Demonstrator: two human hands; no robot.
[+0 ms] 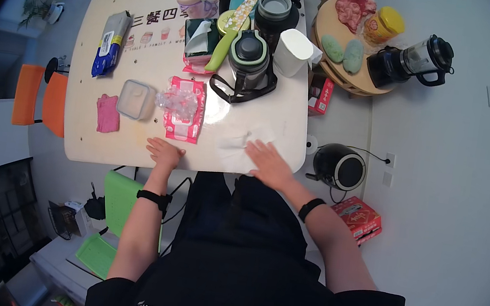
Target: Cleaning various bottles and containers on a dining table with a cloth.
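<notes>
1. My right grip [268,164] lies flat and open, palm down, fingers spread, pressing on a white wipe [239,146] spread at the near edge of the tabletop [145,64]. It closes around nothing.
2. My left grip [164,151] rests on the near tabletop edge with fingers loosely curled. It holds nothing that I can see.
3. Just beyond the left grip lies a flat pink wipe pack [184,110], rectangular, with a crumpled clear film [177,100] on top of it.
4. Left of that pack stands a clear square lidded container [136,100], and further left a small pink cloth [108,113] lies flat.
5. Well beyond the left grip, toward the far left of the tabletop, lies a long blue and grey pouch [111,43] with a yellow label patch.
6. Printed dark characters and small pictograms [150,24] run across the tabletop surface beside that pouch.
7. Beyond the right grip stand a dark lidded bottle with a strap [248,59], a white cylinder [292,52] and a green-handled knife [229,35] laid over a dark green tissue box [198,37].
8. To the right of the right grip, off the tabletop, a red box [358,218] lies on the floor near a round black appliance [339,166]; another red box [322,95] sits under the tabletop's edge.
</notes>
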